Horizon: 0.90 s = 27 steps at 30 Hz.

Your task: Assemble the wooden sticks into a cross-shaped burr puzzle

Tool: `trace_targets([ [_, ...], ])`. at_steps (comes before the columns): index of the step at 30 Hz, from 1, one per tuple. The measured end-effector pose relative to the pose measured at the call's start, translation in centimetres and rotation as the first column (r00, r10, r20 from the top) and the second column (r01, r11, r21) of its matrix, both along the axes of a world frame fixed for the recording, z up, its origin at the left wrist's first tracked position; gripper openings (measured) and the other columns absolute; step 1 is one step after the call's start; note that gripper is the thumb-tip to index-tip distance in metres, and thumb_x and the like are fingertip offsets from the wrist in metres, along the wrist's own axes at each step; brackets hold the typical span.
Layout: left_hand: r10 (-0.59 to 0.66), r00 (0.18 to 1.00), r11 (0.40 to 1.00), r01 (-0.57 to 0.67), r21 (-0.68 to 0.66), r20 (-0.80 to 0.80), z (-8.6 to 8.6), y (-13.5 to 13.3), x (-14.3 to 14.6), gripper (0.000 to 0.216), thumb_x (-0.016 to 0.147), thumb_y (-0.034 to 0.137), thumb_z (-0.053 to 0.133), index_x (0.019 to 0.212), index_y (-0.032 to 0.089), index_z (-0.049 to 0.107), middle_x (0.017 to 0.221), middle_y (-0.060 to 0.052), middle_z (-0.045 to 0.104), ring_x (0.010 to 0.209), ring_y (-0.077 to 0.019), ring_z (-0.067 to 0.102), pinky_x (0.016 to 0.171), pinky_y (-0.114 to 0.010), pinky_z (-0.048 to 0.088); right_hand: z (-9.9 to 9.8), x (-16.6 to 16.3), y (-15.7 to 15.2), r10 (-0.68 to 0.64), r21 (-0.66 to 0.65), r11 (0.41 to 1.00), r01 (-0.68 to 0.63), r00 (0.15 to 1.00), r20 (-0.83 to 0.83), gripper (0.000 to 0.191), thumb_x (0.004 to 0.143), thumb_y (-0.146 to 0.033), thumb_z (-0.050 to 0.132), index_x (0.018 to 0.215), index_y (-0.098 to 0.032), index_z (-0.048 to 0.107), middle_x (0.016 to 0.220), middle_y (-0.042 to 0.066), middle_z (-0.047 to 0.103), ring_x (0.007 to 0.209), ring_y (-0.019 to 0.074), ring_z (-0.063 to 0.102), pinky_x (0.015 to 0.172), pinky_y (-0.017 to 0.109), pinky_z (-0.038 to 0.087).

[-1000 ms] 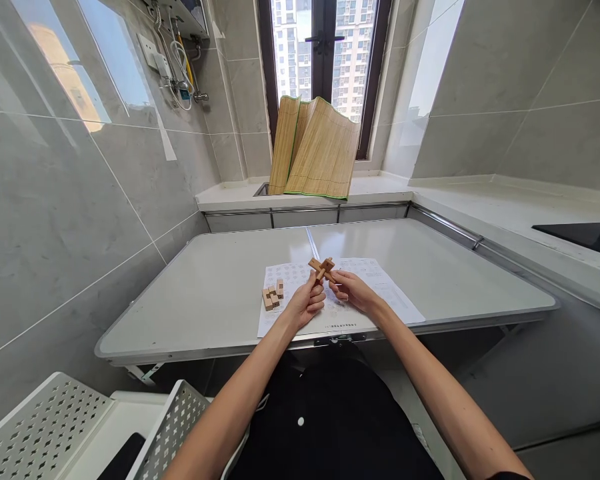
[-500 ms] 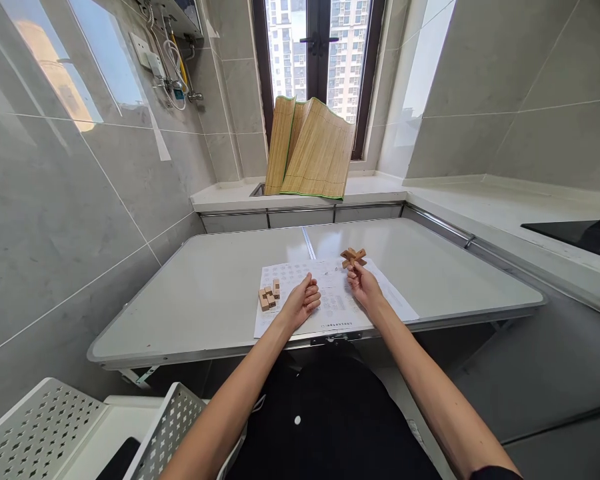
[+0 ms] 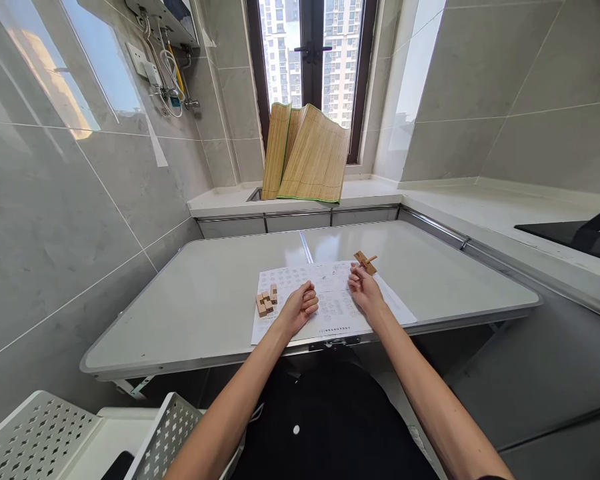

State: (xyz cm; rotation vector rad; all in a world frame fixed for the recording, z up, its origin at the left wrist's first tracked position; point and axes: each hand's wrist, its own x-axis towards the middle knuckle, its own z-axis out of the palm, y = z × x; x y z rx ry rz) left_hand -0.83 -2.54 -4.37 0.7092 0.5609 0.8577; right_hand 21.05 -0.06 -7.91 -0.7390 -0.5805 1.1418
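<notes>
Nearest the camera, a perforated white rack [image 3: 170, 427] stands at the lower left, below the table [image 3: 205, 313] edge. On the table, a printed sheet [image 3: 330, 307] lies under both hands. The left hand [image 3: 300, 307] rests on the sheet with its fingers curled loosely together and nothing in them; just to its left sit the blocks [image 3: 266, 301], a small cluster of pale wooden pieces, touching one another at the sheet's left edge. The right hand [image 3: 365, 293] lies on the sheet's right part with its fingertips at the puzzle [image 3: 365, 261], a small cross of interlocked wooden sticks at the sheet's far corner. Whether the fingers pinch it or only touch it cannot be told from here.

The puzzle looks light, stiff and dry, so it should not slip, but its pieces may slide apart if it is lifted by one stick. A hold across the crossing, pressing the sticks together, seems safest.

Farther back, a rolled bamboo mat [image 3: 305, 157] leans against the window [image 3: 310, 53] on the counter [image 3: 360, 190].
</notes>
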Motion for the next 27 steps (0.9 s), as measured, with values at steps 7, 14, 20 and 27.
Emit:
trace_targets([
  [7,-0.020,0.992,0.991,0.036,0.128,-0.122,0.0,-0.6,0.6,0.030,0.090,0.039,0.072,0.083,0.017,0.052,0.055,0.012,0.028,0.041,-0.0031,0.021,0.037,-0.015,0.023,-0.2,-2.9,-0.6,0.063,-0.007,0.998,-0.069,0.860,0.506,0.030,0.078,-0.046,0.074,0.089,-0.020,0.064,0.071,-0.002,0.062,0.047,0.0089,0.047,0.042,0.022,0.033],
  [14,-0.033,0.898,0.880,0.234,0.413,-0.439,-0.4,-2.8,1.0,0.039,0.091,0.057,0.063,0.087,0.020,0.052,0.058,0.011,0.033,0.042,-0.0055,0.025,0.041,-0.020,0.028,-0.6,-3.8,-1.0,0.041,0.023,0.994,-0.105,0.567,0.823,0.016,0.081,-0.036,0.067,0.082,-0.021,0.070,0.068,0.000,0.068,0.064,0.0171,0.059,0.067,0.030,0.044],
  [20,0.186,0.634,0.566,0.555,0.610,-0.751,1.6,-4.2,-1.7,0.038,0.099,0.051,0.050,0.090,0.018,0.065,0.060,0.005,0.049,0.053,-0.0115,0.042,0.054,-0.026,0.033,-0.6,-3.9,-1.0,0.037,0.020,0.993,-0.120,0.452,0.891,0.020,0.089,-0.038,0.056,0.090,-0.021,0.067,0.065,-0.001,0.068,0.062,0.0183,0.061,0.068,0.030,0.045],
  [27,0.738,0.467,0.238,0.494,0.836,-0.486,3.2,-2.3,-7.6,0.020,0.094,0.040,0.060,0.103,0.023,0.066,0.107,-0.010,0.067,0.108,-0.0295,0.057,0.099,-0.044,0.043,-0.3,-4.1,-1.3,0.040,0.016,0.991,-0.130,0.412,0.910,0.020,0.090,-0.038,0.053,0.089,-0.022,0.066,0.067,0.000,0.070,0.064,0.0191,0.062,0.068,0.030,0.045],
])
